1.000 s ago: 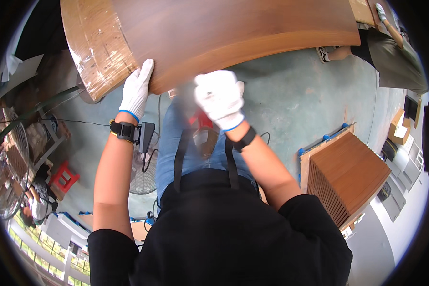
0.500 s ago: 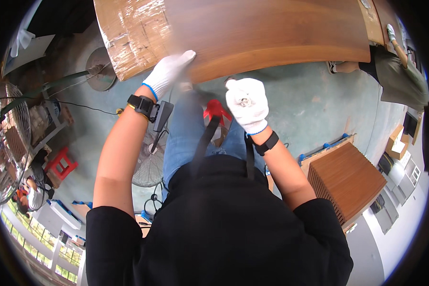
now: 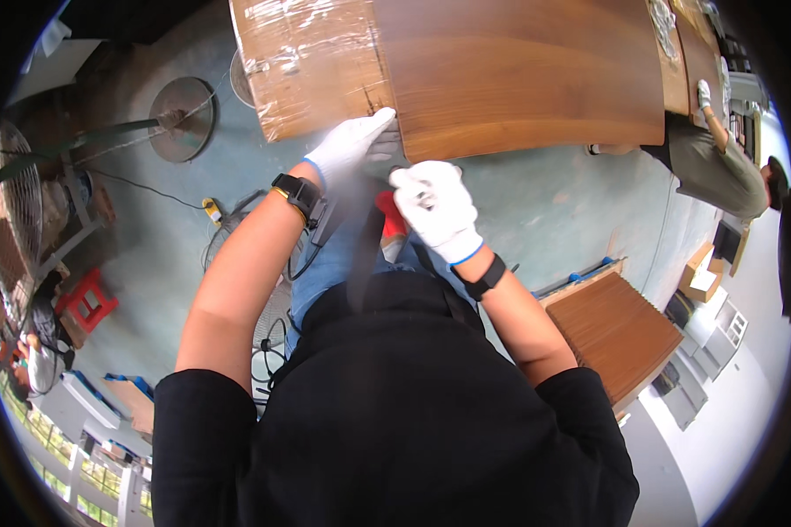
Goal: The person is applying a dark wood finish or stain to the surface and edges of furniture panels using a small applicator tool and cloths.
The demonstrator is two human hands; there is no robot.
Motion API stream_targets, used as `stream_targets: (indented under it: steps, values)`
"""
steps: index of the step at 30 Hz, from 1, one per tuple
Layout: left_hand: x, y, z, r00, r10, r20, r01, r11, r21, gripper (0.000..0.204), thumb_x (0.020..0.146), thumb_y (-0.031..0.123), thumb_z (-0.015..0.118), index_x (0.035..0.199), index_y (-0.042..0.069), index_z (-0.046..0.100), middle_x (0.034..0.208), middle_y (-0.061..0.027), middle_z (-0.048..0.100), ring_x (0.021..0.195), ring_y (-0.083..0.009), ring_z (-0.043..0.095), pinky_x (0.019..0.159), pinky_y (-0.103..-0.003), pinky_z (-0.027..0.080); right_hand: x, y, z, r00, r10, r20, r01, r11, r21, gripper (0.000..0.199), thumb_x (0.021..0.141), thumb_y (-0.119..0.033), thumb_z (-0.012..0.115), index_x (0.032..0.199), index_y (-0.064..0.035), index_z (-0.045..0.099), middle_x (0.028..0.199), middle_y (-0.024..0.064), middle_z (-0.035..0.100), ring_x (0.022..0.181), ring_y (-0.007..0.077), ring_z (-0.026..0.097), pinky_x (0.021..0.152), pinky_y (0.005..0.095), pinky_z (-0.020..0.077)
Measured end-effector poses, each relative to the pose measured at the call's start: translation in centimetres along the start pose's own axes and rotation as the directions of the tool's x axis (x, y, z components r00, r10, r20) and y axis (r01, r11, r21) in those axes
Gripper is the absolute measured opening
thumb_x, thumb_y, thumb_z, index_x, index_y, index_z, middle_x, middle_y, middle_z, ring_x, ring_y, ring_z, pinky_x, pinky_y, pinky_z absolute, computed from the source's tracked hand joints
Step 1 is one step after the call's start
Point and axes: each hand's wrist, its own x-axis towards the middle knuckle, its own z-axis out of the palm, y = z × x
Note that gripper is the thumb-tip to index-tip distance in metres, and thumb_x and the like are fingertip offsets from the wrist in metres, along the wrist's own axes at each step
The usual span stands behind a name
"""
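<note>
A brown wooden panel (image 3: 527, 83) lies ahead of me, its near-left corner beside my hands. My left hand (image 3: 347, 147), in a white knit glove with blue cuff, has its fingers stretched out, the tips at that corner; whether they press on it I cannot tell. Left of the panel, a board wrapped in clear film (image 3: 312, 66) sits against it. My right hand (image 3: 439, 211), gloved alike, is closed just below the panel's near edge. A small greyish bit shows among its curled fingers, too small to name.
A red stool (image 3: 88, 300) and a wire fan (image 3: 18, 202) stand at the left. A stack of brown panels (image 3: 611, 338) is at the right. A co-worker (image 3: 712, 162) stands at the panel's far right end. A black cable (image 3: 149, 187) crosses the floor.
My left hand has moved right to the panel's corner, and my right hand slightly left and down, so they are closer together. The panel's left end appears further right in view.
</note>
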Motion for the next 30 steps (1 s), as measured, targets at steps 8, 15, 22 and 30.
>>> stream_targets:
  steps: [8, 15, 22, 30]
  values:
    - [-3.6, -5.2, -3.5, 0.997, -0.078, -0.013, 0.074, 0.972, -0.222, 0.065, 0.108, 0.053, 0.050, 0.142, -0.003, 0.053, 0.139, -0.0165, 0.063, 0.116, -0.0225, 0.065, 0.106, -0.038, 0.052, 4.5, 0.1, -5.2, 0.967, 0.055, 0.251, -0.018, 0.989, -0.146, 0.028, 0.082, -0.004, 0.082, 0.107, -0.0060, 0.068, 0.099, 0.0085, 0.070, 0.094, 0.0174, 0.069, 0.082, 0.0320, 0.0560]
    - [-5.0, -10.3, -1.1, 0.999, 0.029, -0.028, -0.039, 0.893, -0.449, 0.063, 0.108, 0.050, 0.053, 0.143, -0.001, 0.053, 0.141, -0.0186, 0.061, 0.124, -0.0282, 0.063, 0.109, -0.040, 0.050, 7.9, 0.3, -5.5, 0.765, -0.216, 0.607, 0.363, 0.923, -0.128, 0.033, 0.077, -0.006, 0.081, 0.108, -0.0104, 0.073, 0.099, 0.0093, 0.069, 0.093, 0.0271, 0.071, 0.084, 0.0370, 0.0575]
    - [-4.4, -14.9, 5.4, 0.982, 0.148, 0.116, -0.061, 0.836, -0.546, 0.041, 0.105, 0.030, 0.060, 0.134, 0.001, 0.063, 0.129, -0.0147, 0.069, 0.110, -0.0230, 0.070, 0.100, -0.035, 0.055, 11.2, 0.7, -6.4, 0.732, 0.171, 0.659, -0.208, 0.978, -0.023, 0.037, 0.088, -0.005, 0.078, 0.123, -0.0064, 0.067, 0.108, 0.0056, 0.073, 0.098, 0.0123, 0.069, 0.089, 0.0304, 0.0565]
    - [-3.5, -17.9, 8.1, 0.955, 0.294, -0.034, -0.262, 0.783, -0.565, 0.037, 0.105, 0.026, 0.061, 0.133, 0.001, 0.063, 0.126, -0.0145, 0.070, 0.114, -0.0238, 0.070, 0.104, -0.038, 0.055, 13.6, -0.7, -5.1, 0.455, -0.002, 0.891, 0.216, 0.970, -0.108, 0.029, 0.083, -0.014, 0.076, 0.112, -0.0123, 0.072, 0.104, 0.0070, 0.070, 0.088, 0.0239, 0.071, 0.085, 0.0346, 0.0575]
